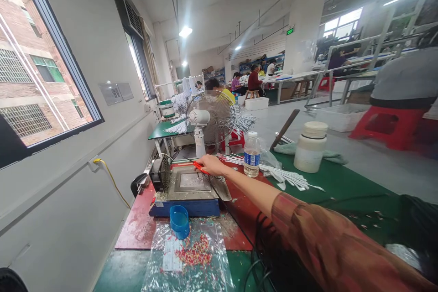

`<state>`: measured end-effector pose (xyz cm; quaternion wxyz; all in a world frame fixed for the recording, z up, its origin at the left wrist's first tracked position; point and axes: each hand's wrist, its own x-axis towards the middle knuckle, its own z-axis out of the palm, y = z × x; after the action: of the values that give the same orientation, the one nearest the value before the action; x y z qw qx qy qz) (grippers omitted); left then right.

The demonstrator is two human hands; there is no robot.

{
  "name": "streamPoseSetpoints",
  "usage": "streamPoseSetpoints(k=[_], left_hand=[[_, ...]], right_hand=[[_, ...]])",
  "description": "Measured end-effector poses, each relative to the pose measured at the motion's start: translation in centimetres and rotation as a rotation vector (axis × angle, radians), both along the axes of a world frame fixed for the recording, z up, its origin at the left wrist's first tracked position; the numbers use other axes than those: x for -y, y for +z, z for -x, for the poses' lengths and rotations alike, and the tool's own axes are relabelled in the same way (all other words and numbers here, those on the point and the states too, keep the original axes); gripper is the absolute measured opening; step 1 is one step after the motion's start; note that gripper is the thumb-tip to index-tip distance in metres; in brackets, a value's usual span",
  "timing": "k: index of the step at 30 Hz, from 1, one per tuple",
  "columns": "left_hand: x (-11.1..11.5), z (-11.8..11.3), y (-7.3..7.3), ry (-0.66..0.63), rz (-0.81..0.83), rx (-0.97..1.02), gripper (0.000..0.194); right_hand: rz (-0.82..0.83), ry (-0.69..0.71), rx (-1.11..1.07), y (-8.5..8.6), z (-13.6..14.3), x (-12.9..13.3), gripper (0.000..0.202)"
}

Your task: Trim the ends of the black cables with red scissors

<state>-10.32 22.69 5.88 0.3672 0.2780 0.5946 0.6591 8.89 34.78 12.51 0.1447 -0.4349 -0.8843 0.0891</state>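
My right hand [211, 164] reaches out over the far side of a blue-based device with a worn metal top [195, 181]. Its fingers are closed around a red-handled tool [200, 168] whose thin dark tip points left; the exact kind is not clear. A small black fan [160, 173] stands at the left of the device. In front sits a blue cup [179, 222] on a clear plastic bag [155, 260], beside a scatter of small red and yellow bits [195, 252]. My left hand is out of view.
Right of my arm are a water bottle [252, 157], a white jar [310, 148] and a bundle of white wires [290, 178]. A standing fan [212, 118] is beyond the bench. Black cables [260, 255] lie near the front. Several people sit farther back.
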Motion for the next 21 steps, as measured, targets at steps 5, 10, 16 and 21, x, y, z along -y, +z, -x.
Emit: streamPoseSetpoints(k=[5,10,16,21], left_hand=[[2.7,-1.2,-2.1,-0.007,0.022,0.015,0.044],[4.5,-1.8,-3.0,-0.008,0.027,0.021,0.041],[2.2,-0.7,-1.1,-0.004,0.004,0.012,0.040],[-0.6,1.4,1.3,-0.001,-0.040,-0.007,0.036]], right_hand=[[-0.003,0.002,-0.001,0.0,0.0,0.0,0.020],[-0.006,-0.003,0.002,-0.2,0.0,-0.1,0.021],[-0.010,0.000,-0.002,-0.4,0.1,-0.2,0.021],[-0.012,0.007,-0.014,-0.5,0.0,-0.3,0.021]])
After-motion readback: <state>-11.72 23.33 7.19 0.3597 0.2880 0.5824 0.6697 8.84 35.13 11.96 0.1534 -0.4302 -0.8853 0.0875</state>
